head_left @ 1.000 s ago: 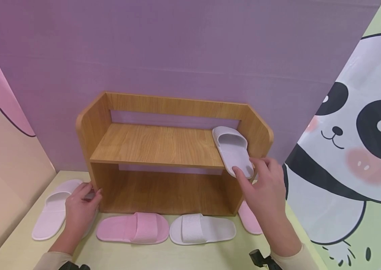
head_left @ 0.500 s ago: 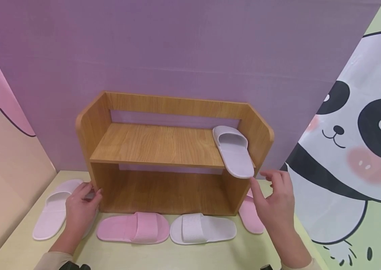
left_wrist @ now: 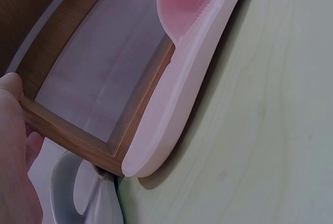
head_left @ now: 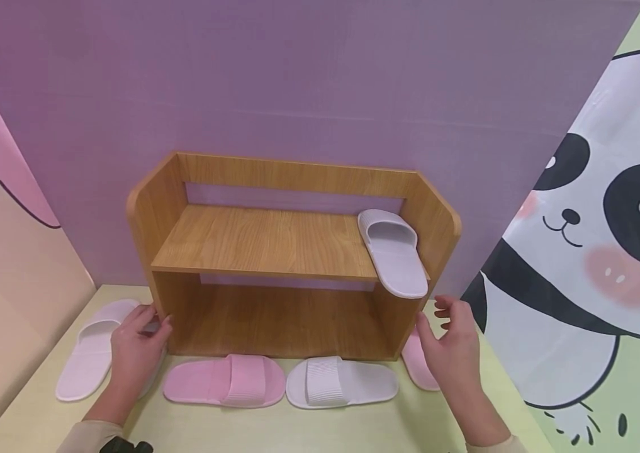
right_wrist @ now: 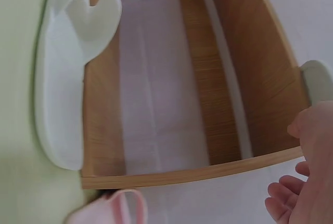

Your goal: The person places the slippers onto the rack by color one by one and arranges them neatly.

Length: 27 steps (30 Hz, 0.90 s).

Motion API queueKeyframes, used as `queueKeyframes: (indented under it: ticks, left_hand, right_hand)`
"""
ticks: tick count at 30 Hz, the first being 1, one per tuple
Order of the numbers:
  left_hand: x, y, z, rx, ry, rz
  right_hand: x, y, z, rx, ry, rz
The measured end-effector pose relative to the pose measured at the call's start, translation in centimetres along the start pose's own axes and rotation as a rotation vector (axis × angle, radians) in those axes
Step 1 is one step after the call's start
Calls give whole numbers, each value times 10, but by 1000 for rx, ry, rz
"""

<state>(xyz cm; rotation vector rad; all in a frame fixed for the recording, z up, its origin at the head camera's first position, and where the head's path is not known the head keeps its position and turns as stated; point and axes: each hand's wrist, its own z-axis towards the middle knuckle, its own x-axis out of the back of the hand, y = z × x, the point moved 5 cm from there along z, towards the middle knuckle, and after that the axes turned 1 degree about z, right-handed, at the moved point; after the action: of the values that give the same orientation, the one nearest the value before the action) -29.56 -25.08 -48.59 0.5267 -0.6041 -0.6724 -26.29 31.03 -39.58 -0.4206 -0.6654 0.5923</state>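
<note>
A two-tier wooden shelf (head_left: 274, 242) stands on the table. My left hand (head_left: 134, 352) grips the front edge of its left side panel, thumb on the front in the left wrist view. On the upper board, against the right side, lies a white slipper (head_left: 401, 270) whose heel end juts past the front edge. My right hand (head_left: 455, 352) is beside the right panel, fingers loosely bent and holding nothing; whether the thumb touches the panel I cannot tell. In front of the shelf, a pink slipper (head_left: 195, 382) and another white slipper (head_left: 370, 382) lie end to end.
Right of the shelf, a second pink slipper (head_left: 418, 362) is partly hidden by my right hand. A pale slipper (head_left: 86, 365) lies far left, with a greyish-white slipper (left_wrist: 106, 203) partly behind my left hand. A purple backdrop (head_left: 297, 82) rises behind.
My right hand has come off the heel end of the slipper on the upper board and moved down beside the right panel. That slipper stays put; my left hand has not moved.
</note>
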Motion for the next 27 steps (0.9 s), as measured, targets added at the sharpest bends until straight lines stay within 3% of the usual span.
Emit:
queueKeyframes:
  ticks: [13,18,27]
  left_hand:
    - [0,0,0,-1,0,18]
    - [0,0,0,-2,-2,17]
    - [0,0,-1,-2,8,15]
  right_hand:
    - [-30,28,-8,-125,-51,87]
    - [-36,32,-10,-128,-1,121]
    - [-47,38,-9,-60,109,233]
